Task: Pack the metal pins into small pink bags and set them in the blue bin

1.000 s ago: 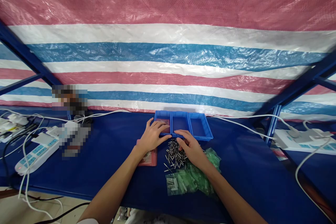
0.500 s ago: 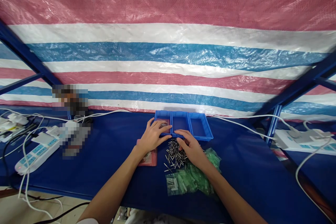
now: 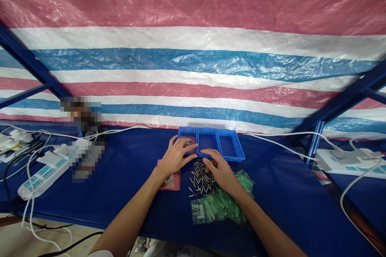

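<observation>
My left hand (image 3: 175, 156) is open, its fingers spread over the front of the left blue tray (image 3: 187, 129). A reddish flat packet (image 3: 189, 139) lies in that tray, partly hidden by the fingers. Below my left wrist sits a stack of red-edged flat packets (image 3: 171, 182). My right hand (image 3: 219, 170) rests at the right side of a pile of small dark-and-silver metal pins (image 3: 201, 178). Its fingers are curved, with thumb and forefinger apart and nothing visible between them. Under the right forearm are green-tinted clear plastic bags (image 3: 221, 204), one showing metal pieces inside.
Beside the left tray stand a middle blue tray (image 3: 208, 138) and a right blue tray (image 3: 231, 146). White power strips (image 3: 45, 176) with cables lie at the left, another power strip (image 3: 350, 160) at the right. A striped tarp (image 3: 193, 64) hangs behind the blue tabletop (image 3: 126, 168).
</observation>
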`<state>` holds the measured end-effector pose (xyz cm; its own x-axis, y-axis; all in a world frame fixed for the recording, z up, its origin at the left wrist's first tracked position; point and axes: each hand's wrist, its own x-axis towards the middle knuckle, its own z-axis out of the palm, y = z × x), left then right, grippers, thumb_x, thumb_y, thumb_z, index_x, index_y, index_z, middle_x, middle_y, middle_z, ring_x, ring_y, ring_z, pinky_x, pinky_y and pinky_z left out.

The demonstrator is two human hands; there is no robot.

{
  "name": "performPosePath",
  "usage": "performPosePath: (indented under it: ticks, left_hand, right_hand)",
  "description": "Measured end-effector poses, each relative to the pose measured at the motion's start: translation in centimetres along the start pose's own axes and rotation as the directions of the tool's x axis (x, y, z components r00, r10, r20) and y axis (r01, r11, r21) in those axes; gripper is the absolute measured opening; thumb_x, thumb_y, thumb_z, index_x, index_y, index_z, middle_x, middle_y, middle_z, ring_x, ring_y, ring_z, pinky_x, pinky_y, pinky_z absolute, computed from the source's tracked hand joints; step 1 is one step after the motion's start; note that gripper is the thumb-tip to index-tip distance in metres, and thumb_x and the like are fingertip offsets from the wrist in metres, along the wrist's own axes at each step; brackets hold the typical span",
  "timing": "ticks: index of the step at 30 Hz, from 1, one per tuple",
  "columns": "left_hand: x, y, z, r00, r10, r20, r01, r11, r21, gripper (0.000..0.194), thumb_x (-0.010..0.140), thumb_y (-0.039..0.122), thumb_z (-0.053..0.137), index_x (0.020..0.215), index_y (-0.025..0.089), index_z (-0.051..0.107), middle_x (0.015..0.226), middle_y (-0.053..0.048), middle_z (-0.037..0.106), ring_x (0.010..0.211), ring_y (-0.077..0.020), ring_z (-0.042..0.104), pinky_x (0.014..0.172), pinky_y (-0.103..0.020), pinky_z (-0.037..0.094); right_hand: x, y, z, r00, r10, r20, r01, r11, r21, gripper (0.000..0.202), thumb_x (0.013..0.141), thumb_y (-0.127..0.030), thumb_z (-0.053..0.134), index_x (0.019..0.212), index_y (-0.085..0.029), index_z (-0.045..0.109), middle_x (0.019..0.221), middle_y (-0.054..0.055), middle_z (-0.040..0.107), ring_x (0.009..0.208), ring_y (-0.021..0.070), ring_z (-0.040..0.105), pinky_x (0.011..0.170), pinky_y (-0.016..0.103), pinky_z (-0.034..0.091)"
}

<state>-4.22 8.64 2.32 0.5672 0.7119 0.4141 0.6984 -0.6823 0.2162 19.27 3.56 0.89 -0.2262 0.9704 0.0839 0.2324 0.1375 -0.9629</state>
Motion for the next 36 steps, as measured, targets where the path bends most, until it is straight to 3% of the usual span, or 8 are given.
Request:
performPosePath:
  ticks: [36]
  left_hand:
    - [-0.07, -0.23, 0.15, 1.000, 0.000, 0.002, 0.000, 1.000, -0.008, 0.046, 0.106, 0.055, 0.054, 0.147, 0.034, 0.062, 0.135, -0.008, 0.067, 0.130, -0.0276, 0.059, 0.125, -0.058, 0.027]
  right_hand:
    - [0.01, 0.56, 0.01, 1.000, 0.007, 0.008, -0.007, 1.000, 0.010, 0.038, 0.106, -0.050, 0.055, 0.136, -0.029, 0.063, 0.142, 0.012, 0.058, 0.072, 0.0172, 0.068, 0.067, 0.038, 0.058]
